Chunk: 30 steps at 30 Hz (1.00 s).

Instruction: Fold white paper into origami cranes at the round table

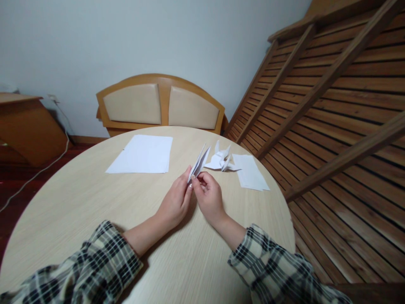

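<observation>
Between my two hands, above the middle of the round table [152,236], is a folded white paper [199,162] held upright, its layers fanned apart at the top. My left hand [175,198] grips it along its left side, fingers closed. My right hand [209,196] pinches its lower right edge between thumb and fingers. Just beyond my right hand lie folded paper cranes [221,159], clustered so closely that I cannot tell their number.
A stack of white paper sheets [142,154] lies at the back left of the table. Smaller white sheets [249,172] rest near its right edge. Behind stands a padded wooden headboard [133,105]; a slatted wooden frame [332,139] leans at the right. A white cable [41,171] runs along the left.
</observation>
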Tool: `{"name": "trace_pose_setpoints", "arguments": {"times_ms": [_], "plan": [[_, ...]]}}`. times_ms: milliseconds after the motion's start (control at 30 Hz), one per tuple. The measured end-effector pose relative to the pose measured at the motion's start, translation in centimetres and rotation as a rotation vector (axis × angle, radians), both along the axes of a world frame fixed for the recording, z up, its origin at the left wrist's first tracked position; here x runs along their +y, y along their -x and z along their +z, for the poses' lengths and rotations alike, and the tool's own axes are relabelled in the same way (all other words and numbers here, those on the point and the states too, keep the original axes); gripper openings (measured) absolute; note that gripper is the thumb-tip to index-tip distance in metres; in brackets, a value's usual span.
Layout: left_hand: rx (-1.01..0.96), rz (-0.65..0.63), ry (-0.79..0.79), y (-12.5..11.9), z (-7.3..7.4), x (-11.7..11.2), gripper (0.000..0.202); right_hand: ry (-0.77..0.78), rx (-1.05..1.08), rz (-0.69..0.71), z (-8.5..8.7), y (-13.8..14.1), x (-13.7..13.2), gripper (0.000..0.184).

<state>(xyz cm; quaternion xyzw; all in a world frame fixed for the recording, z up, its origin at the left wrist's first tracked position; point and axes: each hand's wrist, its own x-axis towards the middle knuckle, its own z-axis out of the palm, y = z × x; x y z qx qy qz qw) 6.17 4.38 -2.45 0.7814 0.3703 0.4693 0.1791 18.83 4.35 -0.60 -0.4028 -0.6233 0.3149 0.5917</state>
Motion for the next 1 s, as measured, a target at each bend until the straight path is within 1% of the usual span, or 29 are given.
{"name": "trace_pose_setpoints", "arguments": {"times_ms": [167,333,533,767,867,1000], "plan": [[0.054,0.024,-0.009,0.0,-0.2,-0.1,0.056,-0.010,-0.027,-0.016,0.0,-0.1,0.1,0.015],[0.084,0.044,-0.056,0.0,-0.5,0.0,0.060,-0.042,-0.056,-0.031,-0.1,-0.1,0.2,0.013],[0.081,0.034,-0.101,0.1,-0.6,0.1,0.059,-0.074,-0.061,-0.048,-0.2,-0.2,0.4,0.007],[0.021,0.030,-0.124,0.2,0.0,0.2,0.047,-0.099,-0.052,-0.052,-0.3,-0.3,0.5,0.003],[-0.032,0.084,-0.120,0.4,0.2,0.4,0.043,-0.115,-0.058,-0.048,-0.3,-0.4,0.5,0.004],[-0.167,0.139,-0.088,0.5,0.5,0.6,0.043,-0.112,-0.069,-0.038,-0.3,-0.4,0.4,0.005]]}}
